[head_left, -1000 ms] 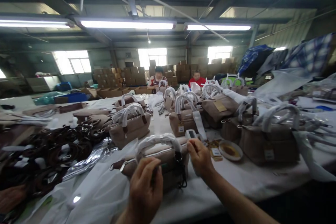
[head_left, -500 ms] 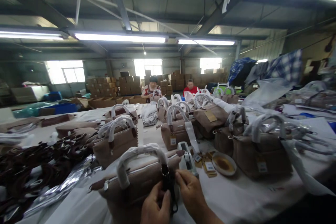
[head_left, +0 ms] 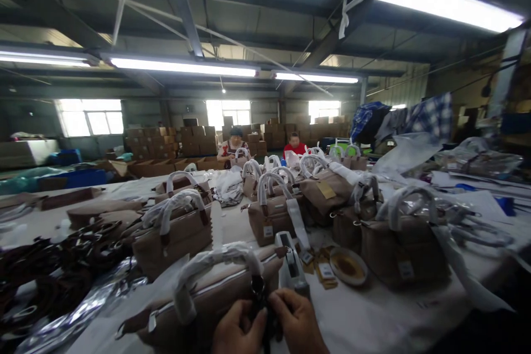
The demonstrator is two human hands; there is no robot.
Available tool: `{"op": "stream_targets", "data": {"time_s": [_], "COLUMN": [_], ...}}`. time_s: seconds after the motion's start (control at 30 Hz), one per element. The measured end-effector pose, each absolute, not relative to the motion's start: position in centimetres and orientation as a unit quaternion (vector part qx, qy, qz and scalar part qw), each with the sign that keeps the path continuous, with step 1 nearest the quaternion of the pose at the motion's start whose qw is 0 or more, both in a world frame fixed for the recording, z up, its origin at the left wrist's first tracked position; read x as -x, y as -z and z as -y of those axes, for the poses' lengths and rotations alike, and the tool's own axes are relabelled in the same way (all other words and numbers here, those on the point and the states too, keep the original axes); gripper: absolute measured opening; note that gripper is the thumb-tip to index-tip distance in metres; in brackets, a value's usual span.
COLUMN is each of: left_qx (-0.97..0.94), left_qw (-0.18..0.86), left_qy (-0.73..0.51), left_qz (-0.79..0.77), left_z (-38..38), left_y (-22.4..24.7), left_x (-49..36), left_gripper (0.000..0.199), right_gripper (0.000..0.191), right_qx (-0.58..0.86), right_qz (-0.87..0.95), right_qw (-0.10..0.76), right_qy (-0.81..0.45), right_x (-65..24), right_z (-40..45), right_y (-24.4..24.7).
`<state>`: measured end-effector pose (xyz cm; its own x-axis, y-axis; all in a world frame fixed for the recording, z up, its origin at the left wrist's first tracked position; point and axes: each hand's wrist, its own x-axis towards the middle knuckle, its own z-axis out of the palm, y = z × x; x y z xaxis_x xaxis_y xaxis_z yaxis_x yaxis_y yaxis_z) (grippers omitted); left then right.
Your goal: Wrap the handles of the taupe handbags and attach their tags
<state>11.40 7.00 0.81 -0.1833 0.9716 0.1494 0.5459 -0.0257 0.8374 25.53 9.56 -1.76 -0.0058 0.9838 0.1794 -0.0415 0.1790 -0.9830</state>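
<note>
Taupe handbag (head_left: 209, 310) sits at the near edge of the white-covered table (head_left: 346, 318), directly in front of the wearer. Its handle (head_left: 215, 257) is wrapped in white, with a metal ring (head_left: 257, 285) at the right base. Left hand (head_left: 240, 326): thumb and fingers pinched on a dark strap piece (head_left: 263, 305) just below the ring. Right hand (head_left: 296, 318): fingertips pinched on same piece, right beside left; exact grip partly hidden. Grey-white tool (head_left: 290, 265) just beyond right hand, type unclear. Right of it: paper tags (head_left: 326, 272), round dish (head_left: 364, 272) with brown contents. More wrapped-handle bags (head_left: 271, 221) behind; dark strap pile (head_left: 50, 271) at left. Two co-workers (head_left: 294, 146) across the table.
</note>
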Motion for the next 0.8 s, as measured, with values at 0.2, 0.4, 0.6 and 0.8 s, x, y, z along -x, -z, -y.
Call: {"op": "stream_targets", "data": {"time_s": [0.2, 0.4, 0.6, 0.8], "left_qx": [-0.538, -0.506, -0.513, -0.397], "left_qw": [0.425, 0.463, 0.450, 0.622], "left_qy": [-0.385, -0.393, -0.395, -0.424], "left_qz": [-0.618, -0.613, -0.616, -0.525], "left_z": [-7.2, -7.9, -7.7, -7.3], "left_y": [-3.4, -3.2, -4.1, -4.7], "left_x": [-11.2, -11.3, -11.8, -11.2], "left_gripper": [0.036, 0.025, 0.015, 0.024], "right_gripper": [0.046, 0.030, 0.027, 0.024], "right_qx": [0.429, 0.451, 0.451, 0.443], "right_qz": [0.534, 0.641, 0.687, 0.632], "right_qw": [0.510, 0.490, 0.483, 0.515], "right_qy": [-0.520, -0.381, -0.301, -0.373], "right_x": [-26.1, -27.4, -29.0, -28.2], "right_z": [-8.4, -8.8, -10.3, -11.4], "right_y": [0.0, -1.0, -2.8, 0.1]}}
